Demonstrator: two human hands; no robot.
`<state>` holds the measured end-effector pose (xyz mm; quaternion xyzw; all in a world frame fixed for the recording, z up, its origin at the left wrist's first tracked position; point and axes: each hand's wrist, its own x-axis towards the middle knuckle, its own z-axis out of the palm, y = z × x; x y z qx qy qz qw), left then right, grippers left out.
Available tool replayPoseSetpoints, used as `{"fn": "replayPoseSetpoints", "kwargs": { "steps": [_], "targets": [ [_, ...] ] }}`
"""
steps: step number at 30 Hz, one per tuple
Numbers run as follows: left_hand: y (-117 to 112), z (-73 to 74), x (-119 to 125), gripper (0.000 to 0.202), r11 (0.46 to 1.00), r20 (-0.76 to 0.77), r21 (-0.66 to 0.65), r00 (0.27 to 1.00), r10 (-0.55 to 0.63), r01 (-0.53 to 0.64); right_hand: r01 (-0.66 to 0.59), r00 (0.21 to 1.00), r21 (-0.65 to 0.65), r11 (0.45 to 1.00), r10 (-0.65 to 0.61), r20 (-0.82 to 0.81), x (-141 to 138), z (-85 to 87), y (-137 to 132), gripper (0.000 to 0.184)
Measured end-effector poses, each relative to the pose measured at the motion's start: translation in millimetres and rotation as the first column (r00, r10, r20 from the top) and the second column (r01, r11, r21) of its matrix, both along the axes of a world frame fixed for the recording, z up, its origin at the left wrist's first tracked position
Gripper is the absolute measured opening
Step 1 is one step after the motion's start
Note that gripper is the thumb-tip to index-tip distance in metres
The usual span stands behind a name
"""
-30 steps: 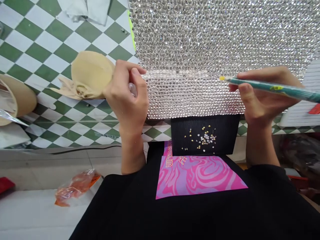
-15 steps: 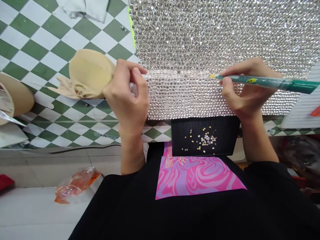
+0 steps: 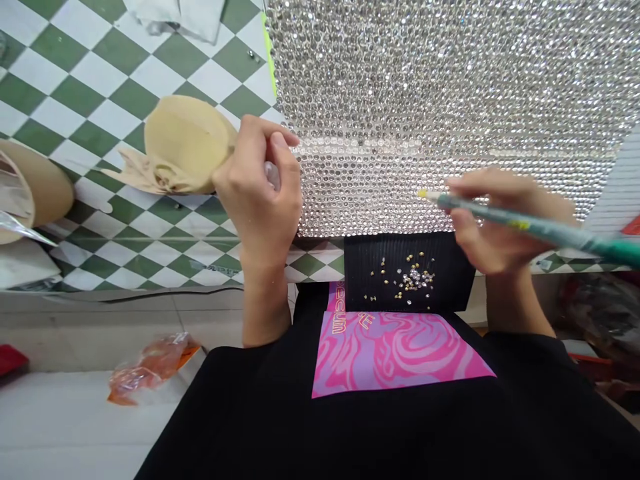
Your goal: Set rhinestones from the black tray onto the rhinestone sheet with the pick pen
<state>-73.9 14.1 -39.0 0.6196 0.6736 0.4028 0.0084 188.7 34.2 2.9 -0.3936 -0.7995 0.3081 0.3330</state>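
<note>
A sheet of silvery rhinestones set in close rows lies before me, with a paler strip of spots lacking the dark stones near its front part. My left hand rests at the sheet's left edge, fingers curled and thumb and forefinger together; a whitish, see-through bit shows inside the curl. In my right hand is a green picker pen with a yellow tip, held slanted over the front rows and smeared by motion. Below the sheet, a black ridged tray carries loose rhinestones, clear and gold-backed.
Green-and-white checked cloth covers the table. Left of my hand sits a beige cup-like roll with crumpled fabric, and farther left another beige roll. White cloth lies at the back. A plastic bag is below the table edge.
My right hand has drawn the pen back toward me, its tip leaving the pale strip for a place above the nearer rows. My left hand stays at the edge; the view shifts slightly.
</note>
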Motion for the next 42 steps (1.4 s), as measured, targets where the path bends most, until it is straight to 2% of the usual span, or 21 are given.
{"fn": "replayPoseSetpoints", "kwargs": {
  "steps": [1,3,5,8,12,21,25,30,33,35,37,42],
  "targets": [
    [0,0.0,0,0.026,1.0,0.0,-0.003,1.0,0.001,-0.001,-0.062,0.998,-0.024,0.998,0.062,-0.016,0,1.7,-9,0.04],
    [0,0.1,0,0.025,1.0,0.003,-0.008,1.0,0.004,-0.004,-0.164,0.984,0.011,0.986,0.164,-0.065,1,1.6,-27,0.036],
    [0,0.2,1,0.025,1.0,0.004,-0.01,1.0,0.005,-0.005,-0.205,0.974,0.032,0.978,0.207,-0.095,2,-2.0,-41,0.034],
    [-1,0.6,1,0.026,1.0,0.0,-0.014,1.0,0.003,-0.003,-0.204,0.975,0.027,0.979,0.205,-0.083,6,-8.6,-53,0.034],
    [0,1.7,2,0.028,1.0,-0.012,-0.015,1.0,-0.007,0.006,-0.205,0.979,0.016,0.979,0.205,-0.001,9,-13.4,-61,0.025],
    [1,0.9,1,0.025,0.999,-0.012,0.021,1.0,-0.027,0.027,-0.224,0.974,0.041,0.974,0.222,0.049,5,-16.8,-63,0.016],
    [1,0.9,1,0.025,1.0,-0.026,0.001,1.0,-0.006,0.006,-0.215,0.977,0.013,0.977,0.215,0.001,6,-15.7,-64,0.018],
    [0,1.8,2,0.025,1.0,-0.017,-0.011,1.0,-0.005,0.005,-0.102,0.984,-0.064,0.993,0.092,-0.154,15,-16.3,-59,0.026],
    [0,1.7,2,0.024,1.0,0.009,-0.02,1.0,-0.008,0.008,0.078,0.967,-0.012,0.997,-0.079,-0.241,17,-20.7,-46,0.026],
    [0,1.1,2,0.024,1.0,0.022,-0.01,1.0,-0.019,0.019,0.238,0.93,0.017,0.971,-0.222,-0.292,11,-22.7,-33,0.02],
    [0,0.6,1,0.024,1.0,0.024,-0.001,0.999,-0.024,0.024,0.336,0.897,0.009,0.942,-0.317,-0.308,3,-21.8,-18,0.014],
    [0,1.0,1,0.025,1.0,0.0,-0.018,1.0,-0.01,0.01,0.313,0.904,-0.104,0.944,-0.329,-0.273,-20,-13.4,16,0.01]
  ]
}}
